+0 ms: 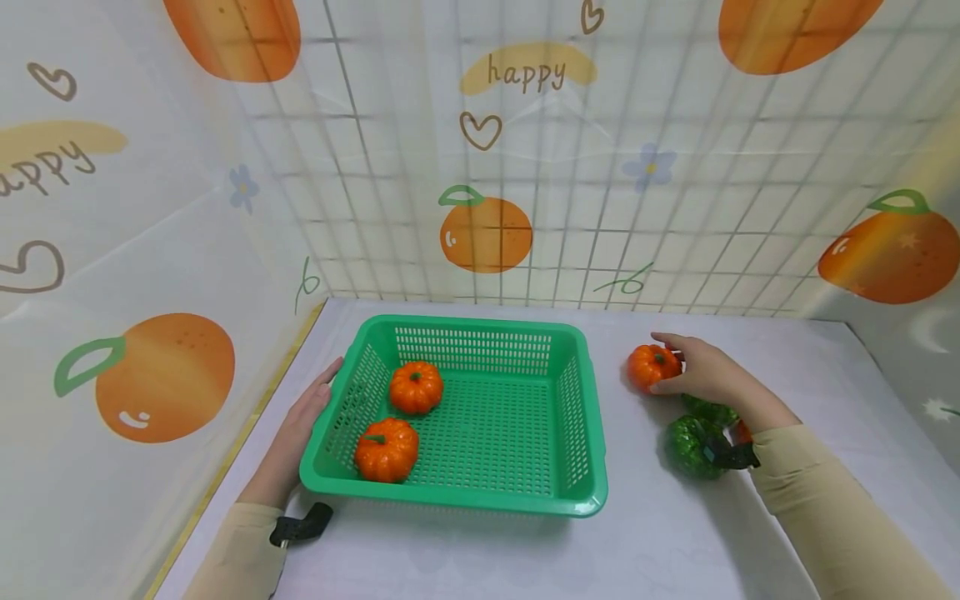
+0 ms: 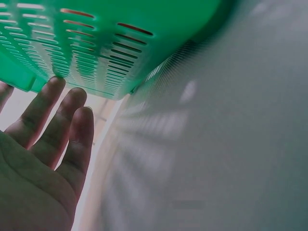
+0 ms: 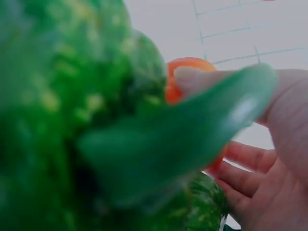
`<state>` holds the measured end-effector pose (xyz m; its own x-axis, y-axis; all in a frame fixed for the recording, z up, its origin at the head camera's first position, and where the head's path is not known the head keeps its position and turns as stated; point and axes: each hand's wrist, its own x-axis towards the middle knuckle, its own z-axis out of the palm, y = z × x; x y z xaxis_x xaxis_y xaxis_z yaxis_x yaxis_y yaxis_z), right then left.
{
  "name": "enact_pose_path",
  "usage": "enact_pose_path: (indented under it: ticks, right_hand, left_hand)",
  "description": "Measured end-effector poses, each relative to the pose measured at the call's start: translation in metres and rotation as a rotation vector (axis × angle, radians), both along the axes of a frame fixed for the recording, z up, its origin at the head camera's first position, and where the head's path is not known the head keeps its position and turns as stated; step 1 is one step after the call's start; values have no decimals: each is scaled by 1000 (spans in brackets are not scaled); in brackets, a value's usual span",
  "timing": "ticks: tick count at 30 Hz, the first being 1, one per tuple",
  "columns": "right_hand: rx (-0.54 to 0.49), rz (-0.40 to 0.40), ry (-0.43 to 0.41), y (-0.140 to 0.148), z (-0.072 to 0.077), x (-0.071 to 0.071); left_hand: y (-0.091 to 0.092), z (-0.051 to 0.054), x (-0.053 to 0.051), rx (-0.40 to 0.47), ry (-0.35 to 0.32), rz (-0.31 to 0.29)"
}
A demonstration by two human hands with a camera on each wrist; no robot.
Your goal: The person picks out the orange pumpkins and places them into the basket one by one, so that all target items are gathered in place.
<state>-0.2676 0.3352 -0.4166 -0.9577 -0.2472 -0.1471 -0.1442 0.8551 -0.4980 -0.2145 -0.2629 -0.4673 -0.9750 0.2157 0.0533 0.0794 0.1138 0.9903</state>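
Observation:
A green plastic basket (image 1: 465, 497) stands on the table with two small orange pumpkins in its left part, one (image 1: 416, 388) behind the other (image 1: 387, 454). Along the basket's left outer wall lies my left hand (image 1: 300, 425), its fingers (image 2: 74, 139) extended and close against the slotted side. To the right of the basket, my right hand (image 1: 708, 371) holds another orange pumpkin (image 1: 649, 368) between thumb and fingers. A green pumpkin (image 1: 693, 447) sits below that wrist, and its stem (image 3: 192, 139) looms blurred in the right wrist view.
Behind the near green pumpkin is a second green one (image 1: 708, 410), partly covered by the right hand. An orange-red piece (image 1: 741, 432) peeks out beside the right wrist strap. A printed curtain over a wire grid (image 1: 555, 250) closes off the table's back.

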Motion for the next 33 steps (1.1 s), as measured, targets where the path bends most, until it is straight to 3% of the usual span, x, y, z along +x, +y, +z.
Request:
enact_pose_path:
  ticks: [15, 21, 33]
  right_hand:
    - [26, -10, 28, -1, 3, 3]
    - [15, -32, 13, 1, 11, 6]
    - [-15, -23, 81, -3, 33, 16]
  left_hand:
    - [2, 2, 0, -29, -15, 7]
    - [1, 0, 0, -11, 3, 3]
    - [1, 1, -2, -30, -28, 13]
